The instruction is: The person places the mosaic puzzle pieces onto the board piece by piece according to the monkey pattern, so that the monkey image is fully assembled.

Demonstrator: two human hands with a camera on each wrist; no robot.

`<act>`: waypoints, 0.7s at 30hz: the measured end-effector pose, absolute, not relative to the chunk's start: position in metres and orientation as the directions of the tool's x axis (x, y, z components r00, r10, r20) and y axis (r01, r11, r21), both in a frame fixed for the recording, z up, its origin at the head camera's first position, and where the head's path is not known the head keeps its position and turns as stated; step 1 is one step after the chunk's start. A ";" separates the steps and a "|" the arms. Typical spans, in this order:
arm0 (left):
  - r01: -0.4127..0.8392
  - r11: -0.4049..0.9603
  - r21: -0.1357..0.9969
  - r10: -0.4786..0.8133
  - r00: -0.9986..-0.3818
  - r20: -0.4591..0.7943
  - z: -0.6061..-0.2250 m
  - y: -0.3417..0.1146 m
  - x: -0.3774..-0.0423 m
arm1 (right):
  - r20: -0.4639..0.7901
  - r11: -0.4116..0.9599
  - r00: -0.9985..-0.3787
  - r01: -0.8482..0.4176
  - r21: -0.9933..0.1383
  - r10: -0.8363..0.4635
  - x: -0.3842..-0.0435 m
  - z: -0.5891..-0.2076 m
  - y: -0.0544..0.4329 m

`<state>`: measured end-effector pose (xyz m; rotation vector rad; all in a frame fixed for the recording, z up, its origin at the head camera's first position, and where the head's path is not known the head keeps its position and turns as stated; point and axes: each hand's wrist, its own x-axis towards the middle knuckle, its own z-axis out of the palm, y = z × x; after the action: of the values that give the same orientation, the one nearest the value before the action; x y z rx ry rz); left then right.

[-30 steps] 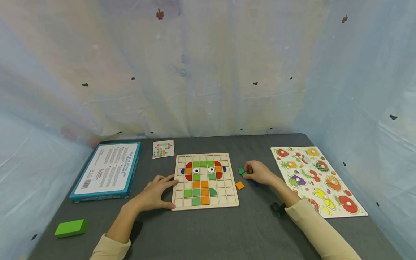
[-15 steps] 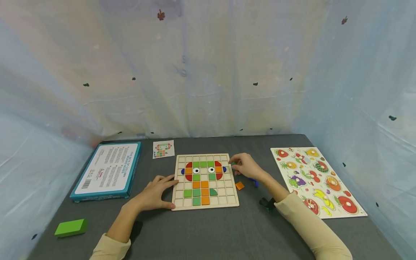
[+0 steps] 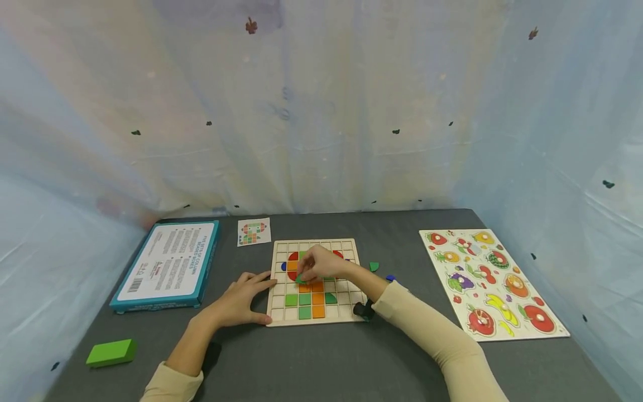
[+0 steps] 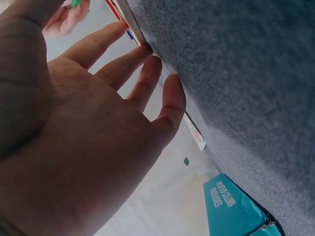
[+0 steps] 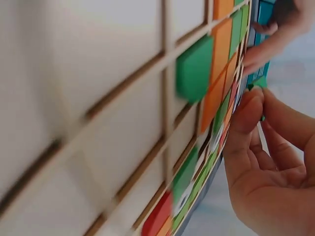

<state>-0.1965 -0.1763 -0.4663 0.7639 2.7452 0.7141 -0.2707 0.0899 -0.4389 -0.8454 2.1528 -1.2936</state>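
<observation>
A wooden grid board (image 3: 278,301) lies mid-table with orange, green, red and blue tiles forming a pattern with two eyes. My left hand (image 3: 233,301) rests against its left edge, fingers spread; in the left wrist view the fingertips of the left hand (image 4: 98,98) meet the board's side. Over the board's upper middle, my right hand (image 3: 321,263) pinches a green tile (image 3: 300,280) between thumb and finger. That small green tile (image 5: 258,84) also shows in the right wrist view, mostly covered by the fingertips. The right hand hides part of the pattern.
Right of the board lie a loose green quarter-round tile (image 3: 374,266) and a blue tile (image 3: 390,278). A pattern card (image 3: 254,232) is behind the board. A teal box (image 3: 166,265) and green block (image 3: 111,353) stand left; a fruit puzzle board (image 3: 494,285) lies right.
My right hand has picked up a green tile from beside the board and carried it left, over the grid. The left hand has stayed at the board's edge.
</observation>
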 end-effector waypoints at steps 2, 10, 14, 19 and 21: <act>0.439 0.745 0.502 0.536 -0.842 -0.059 -0.467 -0.176 -0.197 | -0.098 0.371 -0.665 -0.283 -0.884 -0.740 -0.270 -0.439 0.080; 0.444 0.744 0.499 0.537 -0.842 -0.050 -0.467 -0.177 -0.197 | -0.076 0.460 -0.640 -0.460 -0.759 -0.765 -0.268 -0.441 0.059; 0.456 0.735 0.502 0.547 -0.836 -0.042 -0.467 -0.178 -0.197 | -0.068 0.514 -0.660 -0.512 -0.688 -0.748 -0.264 -0.443 0.056; 0.453 0.736 0.504 0.545 -0.837 -0.044 -0.466 -0.177 -0.197 | -0.075 0.590 -0.678 -0.574 -0.567 -0.732 -0.259 -0.441 0.055; 0.451 0.738 0.502 0.543 -0.838 -0.046 -0.466 -0.176 -0.196 | -0.073 0.606 -0.681 -0.591 -0.532 -0.728 -0.257 -0.441 0.055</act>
<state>-0.1963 -0.1762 -0.4663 0.7944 2.7493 0.7219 -0.2570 0.0550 -0.4410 -1.0753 2.5523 -0.6937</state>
